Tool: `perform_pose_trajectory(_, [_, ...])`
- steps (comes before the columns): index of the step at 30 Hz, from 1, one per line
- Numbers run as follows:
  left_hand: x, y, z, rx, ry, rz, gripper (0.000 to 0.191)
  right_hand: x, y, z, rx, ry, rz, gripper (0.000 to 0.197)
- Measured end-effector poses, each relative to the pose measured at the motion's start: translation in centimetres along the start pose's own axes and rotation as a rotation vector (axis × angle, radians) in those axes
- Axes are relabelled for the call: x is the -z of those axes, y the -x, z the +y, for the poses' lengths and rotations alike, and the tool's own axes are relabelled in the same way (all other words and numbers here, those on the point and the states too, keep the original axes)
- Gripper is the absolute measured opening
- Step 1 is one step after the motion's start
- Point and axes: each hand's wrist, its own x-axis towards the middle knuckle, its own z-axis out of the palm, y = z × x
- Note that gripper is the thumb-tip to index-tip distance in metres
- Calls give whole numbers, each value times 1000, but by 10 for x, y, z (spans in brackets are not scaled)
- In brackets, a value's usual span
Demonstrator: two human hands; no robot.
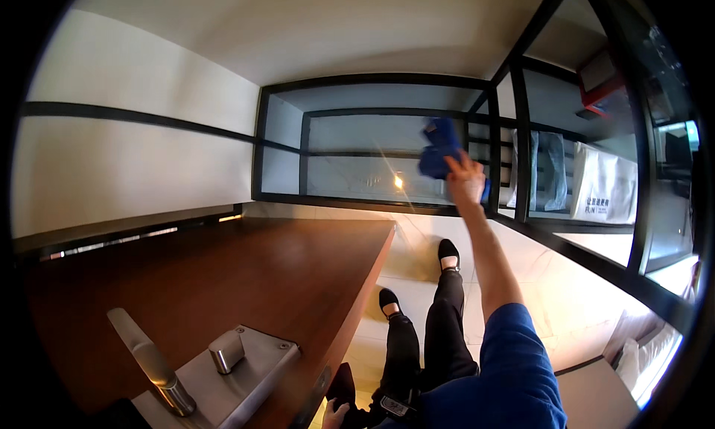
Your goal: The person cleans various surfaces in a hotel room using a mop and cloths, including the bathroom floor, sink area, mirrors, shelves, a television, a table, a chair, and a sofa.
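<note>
My right hand (466, 179) reaches forward and presses on a blue cloth (438, 149), slightly blurred, over the right part of a black-framed glass shelf (357, 177). Part of the cloth also shows right of the fingers, beside the frame. At the bottom edge, low beside my legs, my left hand (335, 415) is partly cut off by the picture's rim. Its fingers are curled against a dark maroon item (342, 383), apparently a cloth. A warm lamp is reflected in the glass.
A brown door (223, 272) with a metal lever handle (148, 353) and lock plate stands at the left. More black-framed shelving with white printed bags (603, 183) and a red box (606, 88) is at the right. Below right is a pale box-like surface (595, 392). Light tiles cover the floor.
</note>
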Motion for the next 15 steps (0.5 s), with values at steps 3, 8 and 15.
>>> perform_pose_trajectory(3, [-1,30,60,-453,-244,-153,52,6,22,28,-399,164,46,50])
perform_pose_trajectory(8, [-10,-6,76,-341,-215,-81,53,-47,37,-123,256,-206,-179,50])
perform_pose_trajectory(15, [-22,-17,77,-487,-350,-89,54,6,-72,-16,-424,-21,-144,50])
